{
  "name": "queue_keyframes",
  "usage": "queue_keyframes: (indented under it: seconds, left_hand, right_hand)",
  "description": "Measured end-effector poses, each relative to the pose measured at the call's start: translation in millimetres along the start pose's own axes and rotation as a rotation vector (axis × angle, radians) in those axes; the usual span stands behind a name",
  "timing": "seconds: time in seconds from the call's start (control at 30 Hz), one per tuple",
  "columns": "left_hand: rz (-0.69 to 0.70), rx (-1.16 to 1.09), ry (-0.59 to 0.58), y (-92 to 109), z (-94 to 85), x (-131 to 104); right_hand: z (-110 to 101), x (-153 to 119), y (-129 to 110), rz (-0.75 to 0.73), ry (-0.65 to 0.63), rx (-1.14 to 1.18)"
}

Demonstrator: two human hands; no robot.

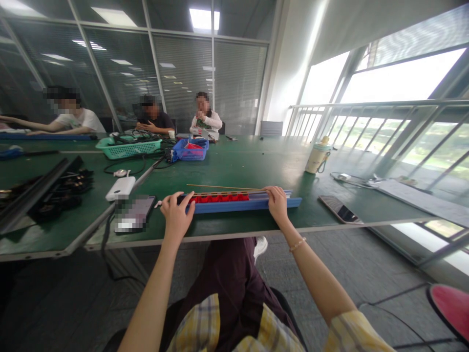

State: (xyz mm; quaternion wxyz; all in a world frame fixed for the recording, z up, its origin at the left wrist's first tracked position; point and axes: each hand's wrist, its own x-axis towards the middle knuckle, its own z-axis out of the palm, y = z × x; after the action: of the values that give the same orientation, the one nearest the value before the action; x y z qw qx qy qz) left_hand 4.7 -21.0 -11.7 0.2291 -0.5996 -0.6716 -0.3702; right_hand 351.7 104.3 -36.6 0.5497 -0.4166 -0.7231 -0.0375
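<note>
A long blue channel (238,205) lies across the table near its front edge, with a row of red pieces (220,198) inside its left and middle part. My left hand (176,211) is closed around the channel's left end, thumb on the near wall and index finger over the top. Near the right end, my right hand (277,201) has its fingers closed at the ends of thin tan strips. One thin tan strip (223,187) slants out to the left behind the channel, and others run along its top. My right palm hides part of the channel.
A phone (340,210) and a bottle (318,156) stand to the right. Left are a blurred-out device (135,214), a white power bank (120,188) and cables. Green basket (128,149) and blue basket (190,153) sit farther back. Several people sit across.
</note>
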Motion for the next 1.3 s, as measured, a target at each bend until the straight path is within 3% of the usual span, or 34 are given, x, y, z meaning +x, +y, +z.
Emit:
queue_keyframes:
  seconds: [0.37, 1.07, 1.3]
  left_hand:
    - [-0.001, -0.001, -0.010, -1.0, 0.4, -0.5]
    - [0.002, -0.003, -0.012, 1.0, -1.3, -0.3]
    - [0.031, -0.045, -0.001, 0.3, -0.9, -0.4]
  right_hand:
    - [-2.2, 1.2, 0.0, -0.004, 0.064, 0.008]
    - [-5.3, 4.0, -6.7, -0.029, 0.001, 0.084]
    - [-7.2, 3.5, -2.6, 0.014, 0.073, 0.112]
